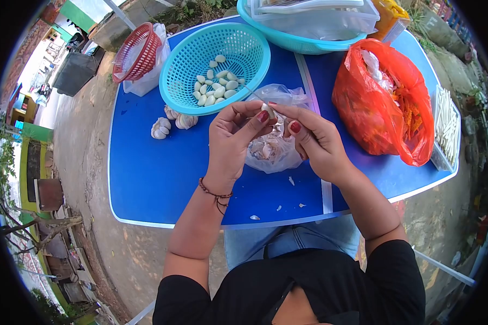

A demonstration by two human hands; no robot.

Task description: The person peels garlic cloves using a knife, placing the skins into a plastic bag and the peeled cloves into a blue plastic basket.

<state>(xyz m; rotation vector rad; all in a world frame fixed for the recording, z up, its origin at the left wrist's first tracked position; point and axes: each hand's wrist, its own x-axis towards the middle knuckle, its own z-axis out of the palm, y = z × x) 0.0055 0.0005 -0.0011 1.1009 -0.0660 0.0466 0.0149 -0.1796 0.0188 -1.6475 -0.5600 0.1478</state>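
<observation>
Between the thumb and fingertips of my left hand (238,130) is a white garlic clove (268,110). My right hand (321,142) is curled close against it, its index finger reaching to the clove. A thin blade, seemingly of a small knife (252,92), sticks out up and left past the fingertips; its handle is hidden in my right hand. Beneath both hands lies a clear plastic bag (276,162) with papery garlic skins. Peeled cloves (218,89) rest in a light-blue colander (173,59). Several unpeeled garlic bulbs (160,128) sit on the blue table (162,179).
An open red plastic bag (358,116) stands on the right, beside a clear container of white sticks (445,124). At the back is a blue basin (287,43) holding clear plastic boxes (325,24). A red basket (146,65) stands at the left edge. Skin scraps (255,218) lie near the front.
</observation>
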